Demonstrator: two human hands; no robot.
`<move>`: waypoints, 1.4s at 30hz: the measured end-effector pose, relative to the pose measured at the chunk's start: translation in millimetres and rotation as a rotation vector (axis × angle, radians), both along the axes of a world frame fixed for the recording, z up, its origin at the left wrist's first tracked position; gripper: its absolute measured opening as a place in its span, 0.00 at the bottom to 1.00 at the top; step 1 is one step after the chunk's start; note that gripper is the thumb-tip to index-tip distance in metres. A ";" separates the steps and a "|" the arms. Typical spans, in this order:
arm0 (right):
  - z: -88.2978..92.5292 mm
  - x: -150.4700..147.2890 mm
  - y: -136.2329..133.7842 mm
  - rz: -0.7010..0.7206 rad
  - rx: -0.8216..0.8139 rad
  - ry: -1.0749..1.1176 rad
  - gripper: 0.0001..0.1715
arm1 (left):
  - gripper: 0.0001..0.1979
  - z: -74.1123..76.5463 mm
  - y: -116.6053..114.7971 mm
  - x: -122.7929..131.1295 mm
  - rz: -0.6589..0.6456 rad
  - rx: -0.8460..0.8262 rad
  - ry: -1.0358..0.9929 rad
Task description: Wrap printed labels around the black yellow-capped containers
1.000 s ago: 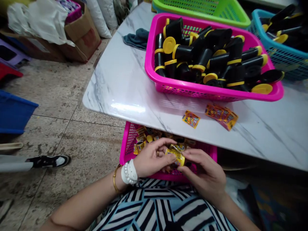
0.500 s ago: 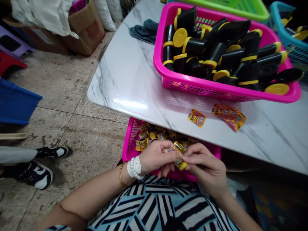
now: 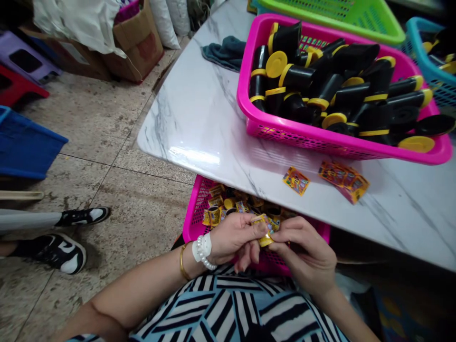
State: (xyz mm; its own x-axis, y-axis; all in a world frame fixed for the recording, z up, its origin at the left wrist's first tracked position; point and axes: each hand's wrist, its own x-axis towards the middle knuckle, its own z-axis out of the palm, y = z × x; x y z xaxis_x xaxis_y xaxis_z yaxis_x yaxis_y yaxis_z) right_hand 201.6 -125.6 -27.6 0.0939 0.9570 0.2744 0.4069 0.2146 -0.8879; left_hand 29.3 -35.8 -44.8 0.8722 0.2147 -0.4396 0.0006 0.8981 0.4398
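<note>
Over my lap, my left hand grips a small container with a yellow printed label between thumb and fingers. A yellow end of it shows at the bottom. The thumb and fingertips of my right hand pinch the same container from the right, at its label. Whether the label is fully stuck down is hidden by the fingers. Under both hands sits a pink basket with several labelled containers in it. On the table above lie a single printed label and a small fanned stack of labels.
A larger pink basket on the marble-patterned table holds many black canisters with yellow lids. Behind it are a green basket and a blue basket. A dark cloth lies left. Another person's shoes are on the floor.
The view has shifted slightly, so the table and baskets sit a little lower and further right. Both hands keep hold of the container, which has turned a little between the fingers.
</note>
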 end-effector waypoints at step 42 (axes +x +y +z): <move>20.6 49.2 73.7 -0.313 0.065 -0.732 0.06 | 0.13 51.1 25.2 20.2 0.271 0.943 0.449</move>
